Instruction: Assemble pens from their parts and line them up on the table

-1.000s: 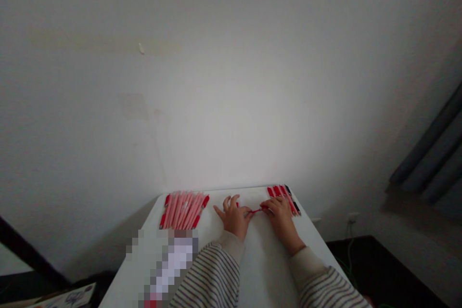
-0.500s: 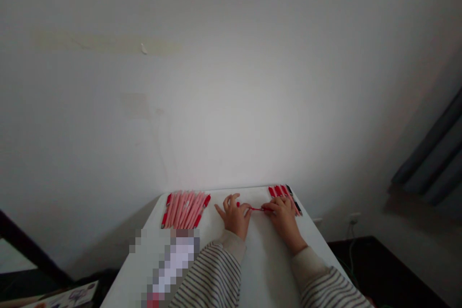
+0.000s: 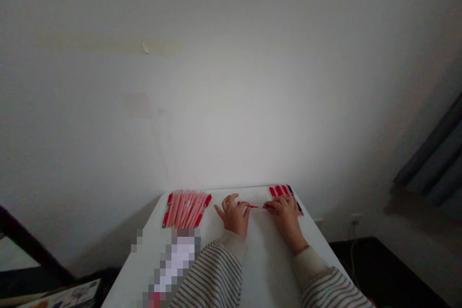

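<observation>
My left hand [image 3: 234, 215] and my right hand [image 3: 287, 212] rest on a white table [image 3: 263, 260] and together pinch a thin red pen part [image 3: 255, 206] held level between them. A small red piece shows just past my left fingers. A row of several pink and red pens [image 3: 186, 209] lies side by side to the left of my left hand. Another group of red pens with a dark one [image 3: 283, 190] lies under and beyond my right hand. Both of my sleeves are striped.
A pale wall stands right behind the table's far edge. A pixelated patch [image 3: 169, 264] covers part of the table's near left. Dark curtains [image 3: 429, 159] hang at the right, a dark bar and printed papers [image 3: 65, 293] sit low at the left.
The red part between my hands has levelled out and my hands have drawn slightly apart along it. The view has shifted a little.
</observation>
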`<state>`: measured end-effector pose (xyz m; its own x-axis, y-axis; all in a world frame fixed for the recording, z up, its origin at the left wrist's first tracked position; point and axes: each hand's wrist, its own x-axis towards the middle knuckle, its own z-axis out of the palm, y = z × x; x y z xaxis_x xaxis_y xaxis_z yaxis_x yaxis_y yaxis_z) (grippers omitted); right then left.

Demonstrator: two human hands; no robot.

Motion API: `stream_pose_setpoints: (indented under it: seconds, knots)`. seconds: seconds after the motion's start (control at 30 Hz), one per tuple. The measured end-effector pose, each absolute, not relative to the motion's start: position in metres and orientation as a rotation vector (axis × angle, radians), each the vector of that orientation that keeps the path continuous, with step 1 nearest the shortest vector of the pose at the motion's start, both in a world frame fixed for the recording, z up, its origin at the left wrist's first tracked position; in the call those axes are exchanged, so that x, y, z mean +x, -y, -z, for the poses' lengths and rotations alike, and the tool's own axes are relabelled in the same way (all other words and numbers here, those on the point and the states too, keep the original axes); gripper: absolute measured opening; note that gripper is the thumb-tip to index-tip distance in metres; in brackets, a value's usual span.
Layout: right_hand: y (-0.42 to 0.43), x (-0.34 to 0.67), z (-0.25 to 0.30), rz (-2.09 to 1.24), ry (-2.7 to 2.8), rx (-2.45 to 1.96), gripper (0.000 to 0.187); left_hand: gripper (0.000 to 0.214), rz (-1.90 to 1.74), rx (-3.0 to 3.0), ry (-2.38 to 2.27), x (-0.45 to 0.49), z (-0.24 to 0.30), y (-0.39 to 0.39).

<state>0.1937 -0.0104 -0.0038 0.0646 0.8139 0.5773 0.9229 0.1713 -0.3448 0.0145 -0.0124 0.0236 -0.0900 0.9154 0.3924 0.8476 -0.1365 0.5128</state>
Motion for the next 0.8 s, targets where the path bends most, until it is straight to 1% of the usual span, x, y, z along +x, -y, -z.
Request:
stream_pose_setpoints:
  seconds: [0.17, 0.33, 0.57, 0.8]
  knots:
    - [0.0125, 0.1924, 0.0025, 0.223, 1.693, -1.710, 0.019, 0.013, -1.023, 2.032, -2.008, 0.0153, -0.0250, 0.0131]
    - [0.0147, 0.1913, 0.0023, 0.258, 1.650, -1.748, 0.026, 0.010, -1.011, 2.054, -2.017, 0.0156, -0.0233, 0.0117]
    - [0.0153, 0.1900, 0.0018, 0.268, 1.649, -1.793, 0.021, 0.007, -1.022, 2.129, -2.051, 0.0183, -0.0198, 0.0089]
    - [0.0157, 0.1901, 0.0019, 0.279, 1.660, -1.806, 0.020, 0.008, -0.994, 2.159, -2.073, 0.0199, -0.0215, 0.0094]
